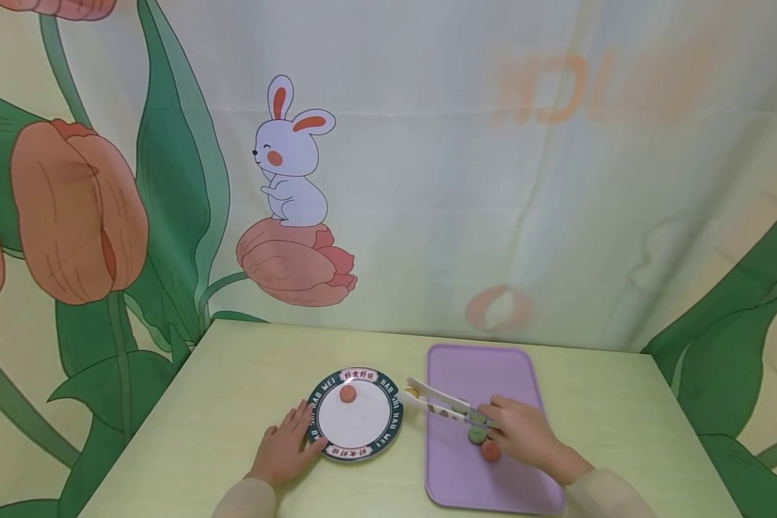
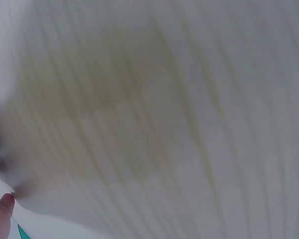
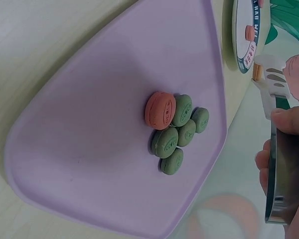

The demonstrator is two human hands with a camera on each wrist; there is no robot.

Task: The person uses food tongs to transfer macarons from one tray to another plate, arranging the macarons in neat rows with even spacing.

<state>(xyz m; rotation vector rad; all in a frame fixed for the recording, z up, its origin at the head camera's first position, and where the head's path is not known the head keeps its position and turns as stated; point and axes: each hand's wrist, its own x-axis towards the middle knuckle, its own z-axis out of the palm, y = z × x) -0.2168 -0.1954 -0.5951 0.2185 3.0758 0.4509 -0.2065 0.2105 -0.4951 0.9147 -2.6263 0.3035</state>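
My right hand [image 1: 518, 429] grips a pair of tongs [image 1: 443, 412] over the purple tray; its thumb presses the handle in the right wrist view. Between the tong tips is a small yellowish macaron [image 1: 411, 392], held just right of the plate's rim. My left hand [image 1: 285, 444] rests at the left edge of a white plate [image 1: 356, 424] with a dark green lettered rim, fingers extended and touching it. One orange macaron [image 1: 347, 393] lies on the plate. Fabric hides most of the left wrist view; only a bit of the hand [image 2: 1, 214] shows.
On the purple tray [image 1: 485, 482] sit several green macarons [image 3: 165, 143] bunched beside an orange-red macaron [image 3: 160, 110]. Both tray and plate stand on a pale yellow table [image 1: 188, 446]. Behind it hangs a backdrop [image 1: 414, 180] printed with tulips and a rabbit.
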